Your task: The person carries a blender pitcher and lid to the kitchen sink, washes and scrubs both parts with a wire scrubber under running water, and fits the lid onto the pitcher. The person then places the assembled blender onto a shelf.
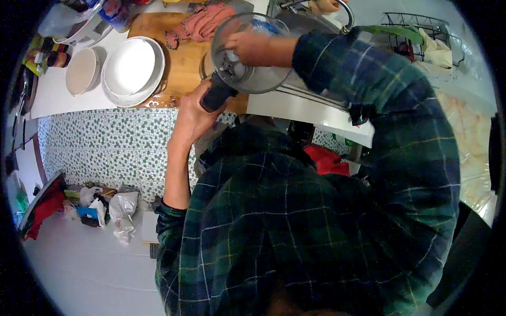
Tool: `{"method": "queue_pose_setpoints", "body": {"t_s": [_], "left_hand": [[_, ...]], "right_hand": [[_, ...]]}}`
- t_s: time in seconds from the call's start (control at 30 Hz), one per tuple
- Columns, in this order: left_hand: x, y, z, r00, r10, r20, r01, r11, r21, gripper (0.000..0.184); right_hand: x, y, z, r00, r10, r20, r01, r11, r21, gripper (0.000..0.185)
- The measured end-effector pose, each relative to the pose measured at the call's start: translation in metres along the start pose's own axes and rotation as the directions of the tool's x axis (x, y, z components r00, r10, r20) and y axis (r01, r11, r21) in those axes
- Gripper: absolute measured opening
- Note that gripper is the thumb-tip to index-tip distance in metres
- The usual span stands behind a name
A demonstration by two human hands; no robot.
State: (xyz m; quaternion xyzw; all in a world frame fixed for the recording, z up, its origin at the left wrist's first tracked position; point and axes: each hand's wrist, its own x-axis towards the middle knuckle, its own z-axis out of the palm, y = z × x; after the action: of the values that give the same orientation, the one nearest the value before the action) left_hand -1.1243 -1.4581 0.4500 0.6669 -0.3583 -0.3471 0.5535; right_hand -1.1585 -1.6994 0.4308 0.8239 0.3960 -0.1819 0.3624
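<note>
My left hand is closed around the black handle of a clear, round-rimmed vessel. The vessel is tilted so that its wide mouth faces up toward me, with grey and dark parts showing inside. Through the opening reaches my right hand, its fingers curled and somewhat blurred. Whatever those fingers hold, if anything, cannot be made out. A bit of blue shows beyond the right hand, at the vessel's far side.
Below the vessel lies a wooden board with a crumpled orange cloth. Stacked white bowls and a beige bowl stand to the left. A sink faucet is at the back, and a black wire rack to the right.
</note>
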Motion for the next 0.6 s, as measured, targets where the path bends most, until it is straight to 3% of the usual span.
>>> {"method": "queue_pose_setpoints", "body": {"t_s": [0.07,0.1,0.17,0.2,0.23,0.27,0.3,0.33,0.4,0.47,0.53,0.57,0.6], "left_hand": [[0.001,0.011,0.0,0.999,-0.017,-0.05,0.017,1.0,0.013,0.023],[0.002,0.012,0.001,0.999,-0.018,-0.044,0.018,1.0,0.014,0.023],[0.002,0.013,0.0,0.997,0.024,-0.071,-0.018,0.997,0.078,0.023],[0.003,0.012,0.0,0.997,0.023,-0.073,-0.017,0.996,0.084,0.023],[0.002,0.012,0.001,0.997,0.014,-0.08,-0.009,0.998,0.062,0.023],[0.002,0.012,0.001,0.996,0.005,-0.085,-0.002,0.999,0.037,0.023],[0.001,0.011,0.002,0.997,0.004,-0.081,-0.001,0.999,0.04,0.023],[0.001,0.01,0.003,0.995,0.016,-0.096,-0.01,0.998,0.061,0.023],[0.001,0.01,0.004,0.995,0.036,-0.098,-0.028,0.996,0.083,0.023],[0.0,0.009,0.004,0.995,-0.018,-0.093,0.024,0.998,0.063,0.023],[-0.001,0.005,0.003,0.995,-0.028,-0.091,0.036,0.996,0.085,0.023],[-0.002,0.006,0.003,0.995,-0.038,-0.09,0.046,0.995,0.083,0.023],[-0.001,0.006,0.003,0.995,-0.044,-0.086,0.051,0.996,0.08,0.023]], "right_hand": [[-0.022,0.022,-0.037,0.995,0.069,0.066,-0.092,0.891,0.444,0.015],[-0.026,0.026,-0.037,0.995,0.072,0.068,-0.095,0.889,0.448,0.015],[-0.03,0.035,-0.045,0.974,0.208,-0.089,-0.021,0.473,0.881,0.016],[-0.033,0.039,-0.05,0.973,0.211,-0.094,-0.017,0.474,0.88,0.016],[-0.039,0.042,-0.073,0.998,-0.019,0.058,-0.037,0.58,0.814,0.017],[-0.043,0.043,-0.084,0.945,-0.225,0.236,-0.022,0.678,0.735,0.018],[-0.04,0.037,-0.071,0.946,-0.222,0.234,-0.024,0.675,0.737,0.018],[-0.033,0.025,-0.045,0.971,-0.152,0.184,-0.088,0.488,0.869,0.017],[-0.023,-0.004,-0.017,0.986,-0.056,0.155,-0.136,0.265,0.955,0.016],[-0.01,-0.009,-0.023,0.987,0.109,0.118,-0.155,0.464,0.872,0.017],[-0.016,0.004,-0.035,0.969,0.16,0.19,-0.248,0.598,0.762,0.02],[-0.025,0.026,-0.051,0.846,0.444,-0.296,-0.059,0.629,0.775,0.022],[-0.031,0.03,-0.057,0.671,0.546,-0.502,0.027,0.659,0.752,0.023]]}}
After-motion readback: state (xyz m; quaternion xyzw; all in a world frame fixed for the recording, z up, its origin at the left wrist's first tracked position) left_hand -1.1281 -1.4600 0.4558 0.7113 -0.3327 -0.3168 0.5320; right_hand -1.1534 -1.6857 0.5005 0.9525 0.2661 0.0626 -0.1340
